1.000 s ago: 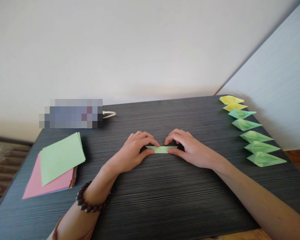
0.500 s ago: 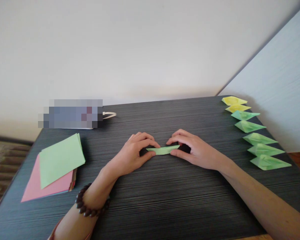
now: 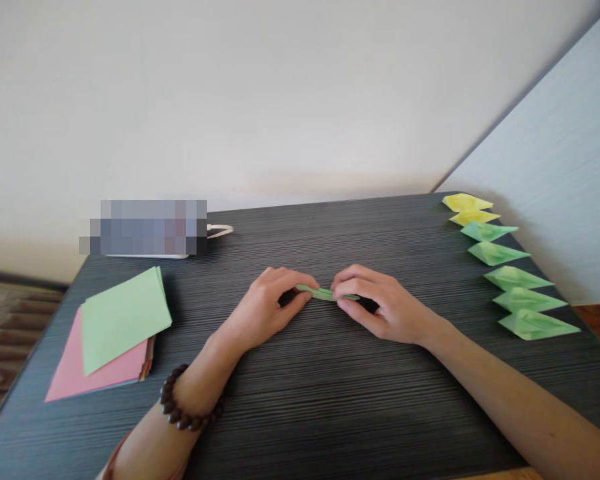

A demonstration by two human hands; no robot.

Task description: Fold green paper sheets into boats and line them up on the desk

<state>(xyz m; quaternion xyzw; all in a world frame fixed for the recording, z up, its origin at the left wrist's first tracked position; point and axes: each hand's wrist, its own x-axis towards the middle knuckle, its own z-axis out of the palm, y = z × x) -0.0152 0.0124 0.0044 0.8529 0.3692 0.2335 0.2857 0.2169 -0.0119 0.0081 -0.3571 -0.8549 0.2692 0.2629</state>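
Observation:
A narrow strip of folded green paper (image 3: 324, 294) is held between my two hands over the middle of the dark table (image 3: 300, 400). My left hand (image 3: 275, 300) pinches its left part between thumb and fingers. On the other side, my right hand (image 3: 375, 300) grips the paper near its middle, and the right tip pokes out behind the fingers. Part of the paper is covered by my fingertips. Dark beads circle my left wrist.
Several folded paper boats, yellow (image 3: 467, 201) and green (image 3: 539, 325), line the table's right side. At left, green paper sheets (image 3: 125, 320) lie on pink paper (image 3: 65, 373). Behind them stands a blurred-out object (image 3: 150, 228) with a white cable (image 3: 223, 230). A wall rises at the back.
My right fingers have closed onto the paper and shifted slightly left. The paper strip looks narrower and tilted, its right end now lower. The view has moved a little.

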